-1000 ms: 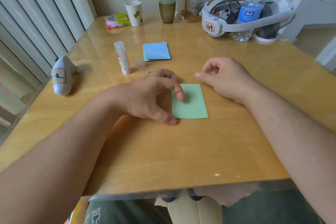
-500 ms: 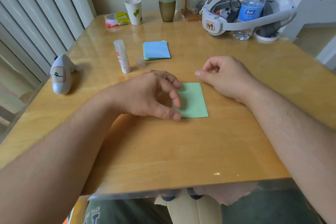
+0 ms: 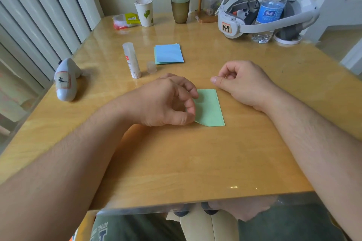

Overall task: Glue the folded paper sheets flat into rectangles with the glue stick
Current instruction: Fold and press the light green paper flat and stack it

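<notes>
1. My left hand (image 3: pixel 166 101) pinches the left edge of the green folded sheet (image 3: pixel 210 108), which lies on the worktop (image 3: pixel 195 162) between my hands.
2. My right hand (image 3: pixel 242 82) rests just right of the sheet, fingers curled, holding nothing.
3. Glue stick (image 3: pixel 131 60) stands uncapped far left, cap (image 3: pixel 151 67) beside it, blue folded sheets (image 3: pixel 168 53) just right.

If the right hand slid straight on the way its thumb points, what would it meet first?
Probably the left hand, whose fingers pinch the green folded sheet. The right hand points left, past the sheet's far edge; depth is unclear.
</notes>
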`<state>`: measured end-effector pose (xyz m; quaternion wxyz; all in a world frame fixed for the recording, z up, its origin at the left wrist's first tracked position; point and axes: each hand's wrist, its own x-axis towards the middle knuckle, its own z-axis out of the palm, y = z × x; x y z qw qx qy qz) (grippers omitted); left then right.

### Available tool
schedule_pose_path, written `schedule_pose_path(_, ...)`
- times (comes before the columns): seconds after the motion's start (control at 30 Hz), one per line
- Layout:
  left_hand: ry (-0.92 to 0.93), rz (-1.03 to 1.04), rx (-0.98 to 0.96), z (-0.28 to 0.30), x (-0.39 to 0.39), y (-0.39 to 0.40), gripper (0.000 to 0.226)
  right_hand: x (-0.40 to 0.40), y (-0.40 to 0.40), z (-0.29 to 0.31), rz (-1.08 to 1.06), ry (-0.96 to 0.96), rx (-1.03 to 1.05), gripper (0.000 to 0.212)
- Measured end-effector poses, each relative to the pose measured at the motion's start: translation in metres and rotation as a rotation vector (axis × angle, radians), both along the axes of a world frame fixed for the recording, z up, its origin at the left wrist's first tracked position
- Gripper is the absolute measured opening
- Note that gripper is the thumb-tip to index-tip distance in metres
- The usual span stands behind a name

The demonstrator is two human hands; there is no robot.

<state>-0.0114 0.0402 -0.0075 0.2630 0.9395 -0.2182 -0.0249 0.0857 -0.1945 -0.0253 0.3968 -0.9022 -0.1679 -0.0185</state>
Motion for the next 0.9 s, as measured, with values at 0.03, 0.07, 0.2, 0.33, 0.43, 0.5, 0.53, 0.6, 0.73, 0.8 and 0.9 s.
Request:
schedule_pose_path(0.03, 0.009, 0.000, 0.008, 0.000, 0.000, 0.000, 0.008, 0.000, 0.000, 0.000, 0.001, -0.001, -0.003, 0.027)
schedule_pose_path(0.07, 0.014, 0.001, 0.009, -0.001, 0.000, -0.001, 0.008, 0.000, 0.000, 0.000, 0.001, -0.001, -0.007, 0.026)
schedule_pose_path(0.2, 0.017, 0.006, -0.042, -0.002, 0.002, 0.002, 0.010, -0.001, 0.000, 0.001, 0.006, -0.004, -0.009, 0.025)
schedule_pose_path(0.33, -0.022, 0.021, -0.093, -0.004, 0.005, 0.003, 0.003, -0.001, -0.001, 0.001, 0.013, -0.005, -0.008, 0.026)
schedule_pose_path(0.43, -0.028, 0.056, -0.184, -0.005, 0.008, 0.003, 0.005, 0.000, -0.001, 0.001, 0.034, 0.002, -0.006, 0.025)
schedule_pose_path(0.5, -0.023, 0.123, -0.251, -0.006, 0.010, 0.003, 0.009, -0.001, -0.001, 0.001, 0.056, -0.002, -0.001, 0.026)
schedule_pose_path(0.53, -0.030, 0.153, -0.301, -0.007, 0.011, 0.003, 0.011, -0.001, -0.001, 0.001, 0.064, -0.007, 0.010, 0.029)
schedule_pose_path(0.6, -0.033, 0.222, -0.458, -0.008, 0.014, 0.002, 0.015, -0.002, 0.000, 0.002, 0.047, -0.018, 0.084, 0.041)
schedule_pose_path(0.73, -0.072, 0.380, -0.649, -0.007, 0.023, -0.003, 0.018, -0.002, 0.004, 0.010, -0.046, -0.006, 0.361, 0.058)
schedule_pose_path(0.8, -0.073, 0.440, -0.756, -0.007, 0.028, -0.006, 0.017, -0.005, 0.006, 0.011, -0.010, 0.030, 0.424, 0.061)
schedule_pose_path(0.9, -0.135, 0.512, -0.831, -0.004, 0.032, -0.010, 0.018, -0.009, 0.011, 0.008, -0.014, 0.019, 0.409, 0.064)
